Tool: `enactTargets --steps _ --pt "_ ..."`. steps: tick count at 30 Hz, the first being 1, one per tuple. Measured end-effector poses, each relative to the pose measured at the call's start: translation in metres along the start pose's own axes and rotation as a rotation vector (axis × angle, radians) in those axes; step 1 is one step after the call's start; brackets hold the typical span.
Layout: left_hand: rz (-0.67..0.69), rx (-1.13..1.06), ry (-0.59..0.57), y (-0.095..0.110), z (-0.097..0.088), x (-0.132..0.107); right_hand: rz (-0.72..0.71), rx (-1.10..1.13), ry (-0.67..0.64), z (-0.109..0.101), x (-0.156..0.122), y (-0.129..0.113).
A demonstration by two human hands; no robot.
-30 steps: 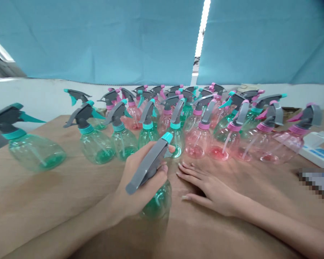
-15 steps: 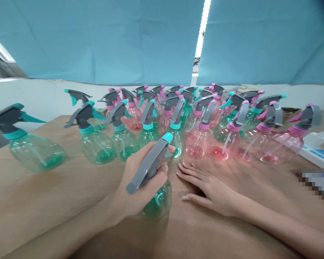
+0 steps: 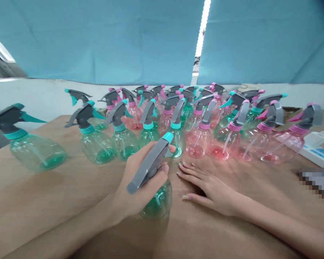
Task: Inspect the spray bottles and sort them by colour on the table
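My left hand (image 3: 140,183) is wrapped round the neck of a green spray bottle (image 3: 159,205) standing at the front of the table. Its grey trigger head with a turquoise nozzle juts out above my fingers and points away from me, to the right. The trigger is mostly hidden by the hand. Flat on the tabletop to the right lies my right hand (image 3: 210,190), fingers stretched out, holding nothing. Just beyond both hands runs a row of green spray bottles (image 3: 124,145) and pink spray bottles (image 3: 196,144).
More green and pink spray bottles crowd the back of the wooden table (image 3: 56,208). One green bottle (image 3: 35,151) stands apart at the left. A white power strip (image 3: 317,153) and a pixelated object (image 3: 318,181) lie at the right. A blue curtain (image 3: 110,39) hangs behind.
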State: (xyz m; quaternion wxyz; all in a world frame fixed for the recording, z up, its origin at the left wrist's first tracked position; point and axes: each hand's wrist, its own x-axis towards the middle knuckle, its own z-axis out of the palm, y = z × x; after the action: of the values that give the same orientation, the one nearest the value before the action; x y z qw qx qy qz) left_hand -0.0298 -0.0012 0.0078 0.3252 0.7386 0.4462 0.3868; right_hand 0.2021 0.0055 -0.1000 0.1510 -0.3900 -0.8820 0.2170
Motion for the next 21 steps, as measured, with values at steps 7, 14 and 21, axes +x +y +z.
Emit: enactTargets --steps 7,14,21 --pt "-0.004 0.008 -0.001 -0.0005 0.0007 -0.0011 0.017 -0.009 -0.018 -0.0002 0.0004 -0.0004" --pt "-0.056 0.022 -0.030 0.0017 -0.0037 -0.0017 0.013 -0.021 -0.025 -0.0007 0.0008 -0.0004" --pt "-0.027 0.057 -0.037 0.0020 -0.0050 -0.0002 0.025 -0.038 -0.035 -0.0007 0.0009 -0.0012"
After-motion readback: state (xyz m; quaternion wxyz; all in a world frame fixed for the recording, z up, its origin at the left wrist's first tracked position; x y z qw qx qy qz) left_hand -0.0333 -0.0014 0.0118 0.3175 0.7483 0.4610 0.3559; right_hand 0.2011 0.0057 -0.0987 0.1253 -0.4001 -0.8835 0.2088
